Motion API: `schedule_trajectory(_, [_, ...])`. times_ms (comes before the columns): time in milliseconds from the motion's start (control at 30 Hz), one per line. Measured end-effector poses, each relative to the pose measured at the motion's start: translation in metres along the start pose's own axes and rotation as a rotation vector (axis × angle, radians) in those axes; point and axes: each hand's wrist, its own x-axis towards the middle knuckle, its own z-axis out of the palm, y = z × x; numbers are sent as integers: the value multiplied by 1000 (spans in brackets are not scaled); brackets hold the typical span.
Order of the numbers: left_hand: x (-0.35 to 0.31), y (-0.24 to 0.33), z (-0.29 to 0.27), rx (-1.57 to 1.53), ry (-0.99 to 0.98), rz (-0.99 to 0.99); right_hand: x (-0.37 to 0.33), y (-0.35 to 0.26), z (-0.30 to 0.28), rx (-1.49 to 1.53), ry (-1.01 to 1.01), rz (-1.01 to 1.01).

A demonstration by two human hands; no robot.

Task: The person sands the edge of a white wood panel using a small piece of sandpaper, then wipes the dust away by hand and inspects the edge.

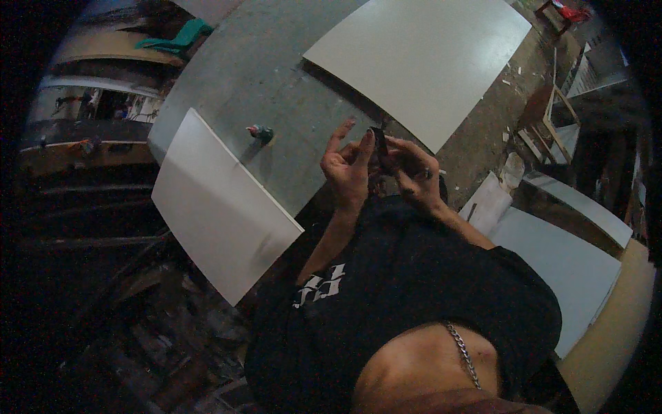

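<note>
In front of my chest, both hands are raised around a small dark flat object [379, 146], narrow and edge-on, whose exact kind I cannot make out. My left hand [349, 169] presses its thumb along the near left side of the object, with the index finger stretched up and away. From the other side, my right hand [418, 172] curls its fingers round the object. On the grey work surface [289, 103] to the left stands a small dark green bottle-like thing [262, 135] with a reddish tip.
A white panel [217, 207] lies at the near left, and a larger pale panel [420, 62] at the far right. More boards [552, 269] lean at my right, near a wooden frame [552, 124]. Scraps litter the floor. Green cloth-like material [183, 38] hangs at the far left.
</note>
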Motion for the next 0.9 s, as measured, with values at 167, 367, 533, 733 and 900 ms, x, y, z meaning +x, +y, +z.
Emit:
schedule_trajectory(167, [13,8,-18,4,112,207,12,5,-3,40,84,115])
schedule_trajectory(367, [11,28,-33,-66,63,235,28,34,-9,73,53,213])
schedule_trajectory(533, [15,37,-45,-110,20,130,42,117,-25,-225,-105,168])
schedule_trajectory(733, [18,38,-64,-83,23,89,68,202,6,-438,-341,188])
schedule_trajectory(900, [19,40,-70,-36,51,56,95,218,31,-542,-364,239])
